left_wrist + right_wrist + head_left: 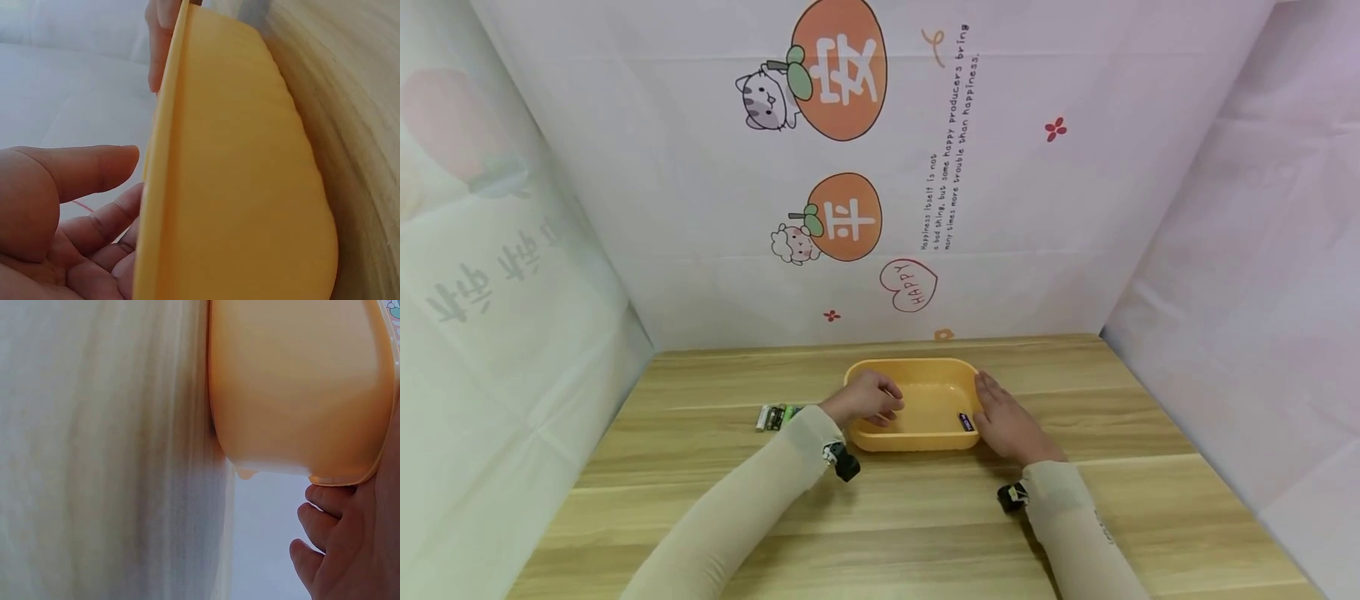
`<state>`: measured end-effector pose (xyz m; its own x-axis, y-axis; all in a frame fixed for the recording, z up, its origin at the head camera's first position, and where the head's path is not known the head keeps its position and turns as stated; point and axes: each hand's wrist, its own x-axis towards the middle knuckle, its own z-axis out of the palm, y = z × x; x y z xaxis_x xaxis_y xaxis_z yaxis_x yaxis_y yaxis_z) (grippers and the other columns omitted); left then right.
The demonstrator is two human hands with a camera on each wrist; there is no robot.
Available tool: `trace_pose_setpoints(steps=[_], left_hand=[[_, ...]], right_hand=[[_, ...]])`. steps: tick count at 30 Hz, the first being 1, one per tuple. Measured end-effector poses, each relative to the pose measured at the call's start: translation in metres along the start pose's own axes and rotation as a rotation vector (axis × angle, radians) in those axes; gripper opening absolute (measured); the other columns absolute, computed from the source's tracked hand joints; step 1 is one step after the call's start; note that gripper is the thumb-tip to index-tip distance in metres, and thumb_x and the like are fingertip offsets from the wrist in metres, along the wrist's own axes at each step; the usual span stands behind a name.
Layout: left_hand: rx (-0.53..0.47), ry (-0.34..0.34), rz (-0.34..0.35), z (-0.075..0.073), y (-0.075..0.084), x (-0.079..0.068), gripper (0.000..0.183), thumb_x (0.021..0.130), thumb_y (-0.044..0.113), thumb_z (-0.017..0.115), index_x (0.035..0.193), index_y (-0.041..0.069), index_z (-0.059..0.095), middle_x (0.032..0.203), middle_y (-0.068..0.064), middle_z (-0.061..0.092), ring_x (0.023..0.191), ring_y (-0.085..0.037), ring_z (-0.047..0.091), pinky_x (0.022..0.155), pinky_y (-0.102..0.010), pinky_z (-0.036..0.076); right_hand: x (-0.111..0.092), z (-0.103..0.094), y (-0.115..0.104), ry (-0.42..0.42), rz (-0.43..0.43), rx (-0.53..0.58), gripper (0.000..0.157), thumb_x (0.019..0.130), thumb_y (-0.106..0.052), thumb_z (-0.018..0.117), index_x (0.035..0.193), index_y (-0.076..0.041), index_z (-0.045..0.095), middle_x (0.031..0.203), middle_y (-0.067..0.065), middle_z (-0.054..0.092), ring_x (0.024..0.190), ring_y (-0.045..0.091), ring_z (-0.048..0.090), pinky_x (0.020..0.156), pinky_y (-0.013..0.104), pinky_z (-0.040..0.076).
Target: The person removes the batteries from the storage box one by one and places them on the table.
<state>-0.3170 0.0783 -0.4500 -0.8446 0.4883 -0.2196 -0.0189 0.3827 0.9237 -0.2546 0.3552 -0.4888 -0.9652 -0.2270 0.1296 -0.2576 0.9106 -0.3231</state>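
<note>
A yellow plastic basin (917, 443) stands on the wooden table, with a small dark battery (966, 422) lying inside at its right end. My left hand (867, 398) reaches over the basin's left rim. Its thumb is extended and its other fingers (103, 228) are loosely bent behind the near wall, partly hidden; nothing shows between them. At the opposite end, my right hand (1006, 421) rests against the right rim, fingers fairly straight along it. In the right wrist view its fingers (322, 522) lie beside the basin's outer wall (300, 394).
Several batteries (772, 417) lie side by side on the table left of the basin, partly covered by the left sleeve. A printed white cloth (1000, 183) hangs behind the table (925, 525), with more white cloth on both sides. Each wrist wears a small black camera.
</note>
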Motion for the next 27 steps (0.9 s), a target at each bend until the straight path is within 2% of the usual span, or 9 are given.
trace_pose_setpoints(steps=[6, 17, 22, 27], left_hand=[[0.028, -0.003, 0.005, 0.007, 0.001, 0.001, 0.019, 0.090, 0.005, 0.069, 0.106, -0.005, 0.066, 0.090, -0.012, 0.065, 0.077, -0.025, 0.066, 0.063, -0.035, 0.059], [0.078, -0.027, 0.012, 0.028, 0.003, 0.007, 0.009, 0.089, 0.007, 0.070, 0.096, 0.002, 0.068, 0.088, -0.013, 0.067, 0.075, -0.024, 0.067, 0.063, -0.036, 0.059], [0.120, -0.037, -0.005, 0.037, 0.009, 0.009, 0.007, 0.090, 0.010, 0.070, 0.095, 0.005, 0.068, 0.089, -0.011, 0.068, 0.075, -0.022, 0.066, 0.066, -0.035, 0.058], [0.111, -0.043, -0.001, 0.044, 0.011, 0.014, 0.008, 0.091, 0.011, 0.069, 0.096, 0.005, 0.068, 0.088, -0.008, 0.066, 0.074, -0.021, 0.066, 0.066, -0.035, 0.058]], right_hand=[[0.000, 0.000, -0.002, -0.005, 0.004, 0.020, 0.060, 0.103, -0.020, 0.037, 0.152, 0.005, 0.014, 0.159, 0.020, 0.012, 0.144, 0.038, 0.016, 0.114, 0.052, 0.019], [0.000, 0.004, 0.002, 0.012, -0.011, -0.001, 0.060, 0.103, -0.021, 0.037, 0.152, 0.005, 0.016, 0.158, 0.021, 0.016, 0.143, 0.037, 0.018, 0.114, 0.052, 0.020], [0.000, 0.003, 0.001, 0.016, -0.009, -0.003, 0.060, 0.102, -0.021, 0.037, 0.152, 0.005, 0.016, 0.158, 0.021, 0.016, 0.143, 0.037, 0.018, 0.114, 0.053, 0.020], [0.000, 0.002, 0.001, 0.015, -0.001, -0.009, 0.059, 0.103, -0.021, 0.037, 0.152, 0.005, 0.016, 0.158, 0.020, 0.016, 0.143, 0.037, 0.018, 0.114, 0.052, 0.021]])
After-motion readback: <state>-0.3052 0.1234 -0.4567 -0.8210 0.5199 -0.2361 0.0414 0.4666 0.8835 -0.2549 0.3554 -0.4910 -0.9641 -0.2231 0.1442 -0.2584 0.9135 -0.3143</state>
